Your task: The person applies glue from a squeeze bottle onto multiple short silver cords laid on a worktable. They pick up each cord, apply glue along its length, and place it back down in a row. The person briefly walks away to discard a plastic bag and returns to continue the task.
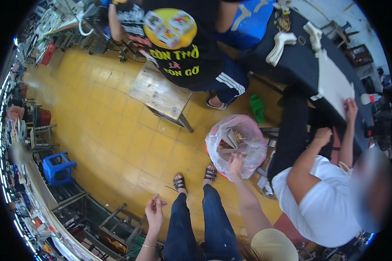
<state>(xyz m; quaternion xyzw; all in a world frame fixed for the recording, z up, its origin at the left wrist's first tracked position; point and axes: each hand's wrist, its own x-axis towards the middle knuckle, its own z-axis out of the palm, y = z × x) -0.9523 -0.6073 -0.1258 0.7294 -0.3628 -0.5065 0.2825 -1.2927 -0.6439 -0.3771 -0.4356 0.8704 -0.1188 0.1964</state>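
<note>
My right hand point(236, 166) reaches over the near rim of a bin lined with a clear plastic bag point(257, 161). Its fingers are drawn together and point down; what they hold, if anything, cannot be made out. Just beyond the fingertips, folded greyish-beige pieces point(231, 138) lie in the bag among small scraps. Lower left, beside my leg, my left hand point(154, 210) hangs in the air, its fingers loosely bent and apart, with nothing seen in them.
A wooden bench point(159, 89) stands ahead, with a person in a black shirt point(174, 43) behind it. At right, a seated person in white point(318, 200) handles pale cloth point(333, 82) on a dark table point(292, 71). A green slipper point(257, 108) and blue stool point(59, 168) are on the floor.
</note>
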